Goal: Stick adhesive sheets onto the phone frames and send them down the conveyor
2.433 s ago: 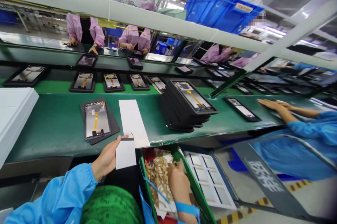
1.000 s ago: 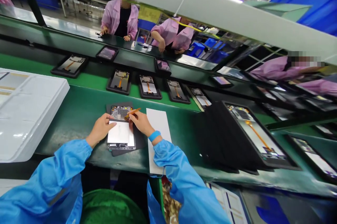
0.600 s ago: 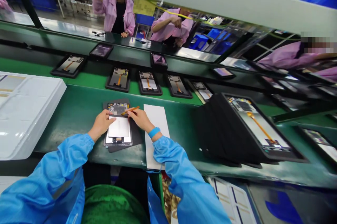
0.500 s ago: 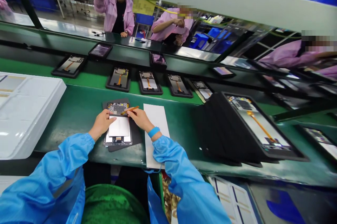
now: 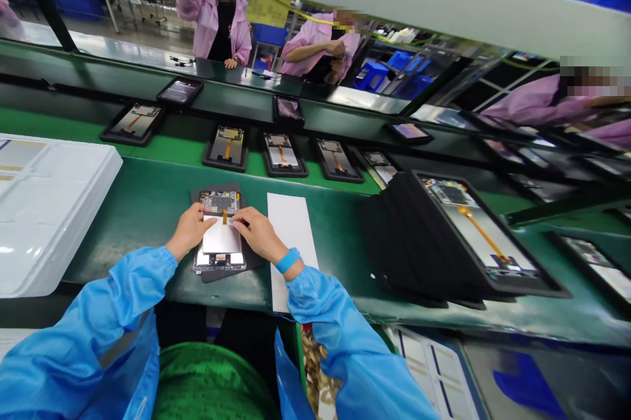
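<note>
An opened tablet (image 5: 219, 262) lies on a dark pad on the green bench, its circuit board (image 5: 217, 202) at the far end and a pale metal plate across the middle. My left hand (image 5: 188, 233) grips the tablet's left edge, thumb resting on the plate. Across the seam between board and plate, a short piece of orange flex cable (image 5: 225, 217) shows. My right hand (image 5: 260, 234), a blue band on its wrist, pinches at the cable's right side; the fingertips partly hide what they hold.
A white sheet (image 5: 292, 236) lies right of the tablet, then a stack of black padded trays (image 5: 419, 236) topped by another opened tablet (image 5: 468, 223). White plastic trays (image 5: 59, 223) stand at left. Several tablets line the green belt (image 5: 182, 156) ahead. Co-workers in pink stand beyond.
My right hand has turned and moved slightly down and left. The orange cable, earlier angled up to the right from the fingers, now shows upright over the seam. My left hand stays put.
</note>
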`<state>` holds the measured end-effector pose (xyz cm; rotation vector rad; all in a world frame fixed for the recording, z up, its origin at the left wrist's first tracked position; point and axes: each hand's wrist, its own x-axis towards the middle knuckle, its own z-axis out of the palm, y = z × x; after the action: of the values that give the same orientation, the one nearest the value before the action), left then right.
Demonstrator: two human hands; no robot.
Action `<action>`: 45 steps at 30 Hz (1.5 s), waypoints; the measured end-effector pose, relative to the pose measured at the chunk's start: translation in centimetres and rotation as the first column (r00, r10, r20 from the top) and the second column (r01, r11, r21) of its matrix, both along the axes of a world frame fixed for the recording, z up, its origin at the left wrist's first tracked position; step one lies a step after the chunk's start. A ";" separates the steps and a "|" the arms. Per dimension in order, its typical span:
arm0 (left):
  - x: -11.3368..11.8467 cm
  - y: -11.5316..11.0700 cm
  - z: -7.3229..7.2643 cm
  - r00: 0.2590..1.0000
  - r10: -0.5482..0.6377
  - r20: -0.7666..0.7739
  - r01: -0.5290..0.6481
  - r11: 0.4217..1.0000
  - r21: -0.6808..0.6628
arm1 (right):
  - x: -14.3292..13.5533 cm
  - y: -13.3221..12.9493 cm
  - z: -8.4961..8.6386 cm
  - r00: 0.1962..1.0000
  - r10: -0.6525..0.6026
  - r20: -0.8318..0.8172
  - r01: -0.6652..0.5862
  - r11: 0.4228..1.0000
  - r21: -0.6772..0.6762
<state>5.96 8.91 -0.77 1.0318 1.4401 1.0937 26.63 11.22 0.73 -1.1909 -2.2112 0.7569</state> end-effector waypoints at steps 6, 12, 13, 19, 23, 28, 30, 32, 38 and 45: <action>-0.3 0.2 -0.7 0.997 -0.015 -0.074 0.017 0.999 0.030 | -0.2 -1.1 -0.5 0.989 0.071 0.127 -0.076 0.996 0.035; -1.1 0.4 -0.8 0.976 -0.023 -0.216 0.036 0.998 0.057 | -0.2 -1.6 -0.3 0.989 0.067 0.130 -0.071 0.997 0.030; -1.1 0.3 -0.8 0.971 -0.023 -0.237 0.037 0.998 0.057 | -0.2 -1.6 -0.2 0.990 0.065 0.125 -0.070 0.997 0.028; -1.0 0.1 -0.4 0.935 -0.051 -0.350 0.067 0.997 0.035 | 0.0 -1.8 -0.4 0.989 0.077 0.125 -0.079 0.997 0.014; -0.7 -0.2 0.2 0.894 -0.065 -0.443 0.087 0.996 0.031 | 0.1 -1.8 -0.6 0.988 0.075 0.132 -0.077 0.997 0.011; -0.7 -0.6 1.1 0.766 -0.083 -0.638 0.107 0.994 -0.002 | 0.0 -1.9 -0.4 0.987 0.075 0.141 -0.076 0.997 0.005; -0.8 -0.7 1.3 0.668 -0.115 -0.736 0.138 0.990 -0.030 | 0.0 -1.9 -0.4 0.986 0.072 0.151 -0.074 0.997 0.003; -0.9 -0.7 1.2 0.623 -0.143 -0.769 0.172 0.984 -0.043 | -0.1 -1.9 -0.3 0.985 0.064 0.163 -0.065 0.998 -0.002; -1.2 -1.0 0.7 0.575 -0.084 -0.814 0.211 0.976 0.048 | -0.4 -2.0 -0.5 0.979 0.055 0.196 -0.055 0.998 -0.004; -1.2 -2.2 -1.7 0.454 0.121 -0.883 0.089 0.980 0.180 | -0.2 -2.1 -0.7 0.942 -0.177 0.284 0.177 0.984 0.023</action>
<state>4.74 6.74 -2.49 1.9389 2.1918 0.6773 26.47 9.10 0.07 -1.5606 -2.2861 0.5425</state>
